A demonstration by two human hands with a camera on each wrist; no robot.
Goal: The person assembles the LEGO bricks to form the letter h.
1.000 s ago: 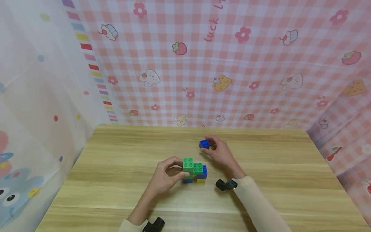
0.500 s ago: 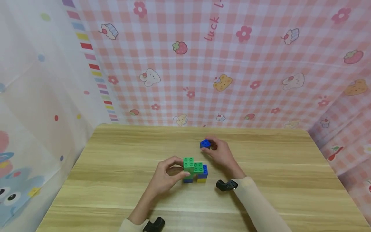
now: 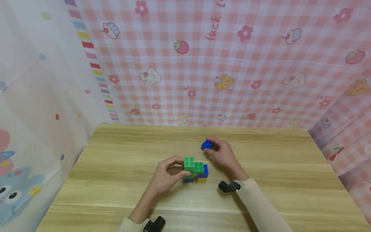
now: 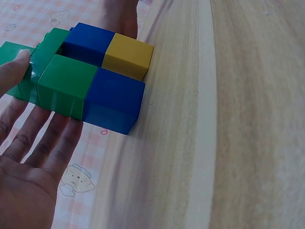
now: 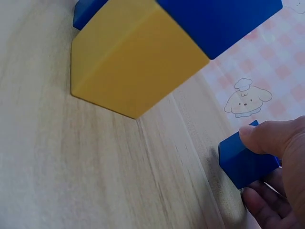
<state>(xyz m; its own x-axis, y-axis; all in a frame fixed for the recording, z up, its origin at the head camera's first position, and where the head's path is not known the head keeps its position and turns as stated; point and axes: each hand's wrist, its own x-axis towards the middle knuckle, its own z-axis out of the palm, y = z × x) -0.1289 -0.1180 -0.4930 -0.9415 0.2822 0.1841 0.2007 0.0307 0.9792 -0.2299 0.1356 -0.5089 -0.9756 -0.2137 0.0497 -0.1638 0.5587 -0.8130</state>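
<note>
In the head view my left hand (image 3: 166, 175) holds a small structure of building blocks by its left column, thumb in front and fingers behind. That column has green blocks (image 3: 189, 162) over a blue block (image 3: 188, 180). A lower green block (image 3: 199, 167) joins it to a right column, where a blue block sits on a yellow block (image 3: 202, 180). The structure stands on the table. Farther back, my right hand (image 3: 223, 155) pinches a separate blue block (image 3: 206, 145) between thumb and fingers. In the right wrist view this blue block (image 5: 248, 162) is at or close above the tabletop.
The wooden table (image 3: 116, 193) has rounded back corners. Behind it hangs a pink checked cloth (image 3: 203, 64), with a pale printed curtain (image 3: 43, 96) to the left. A black wrist device (image 3: 229, 186) sits at the right sleeve, another (image 3: 155, 224) at the left.
My right hand has turned the separate blue block slightly, so its top now sits more at an angle. The left hand and the block structure keep their place on the table.
</note>
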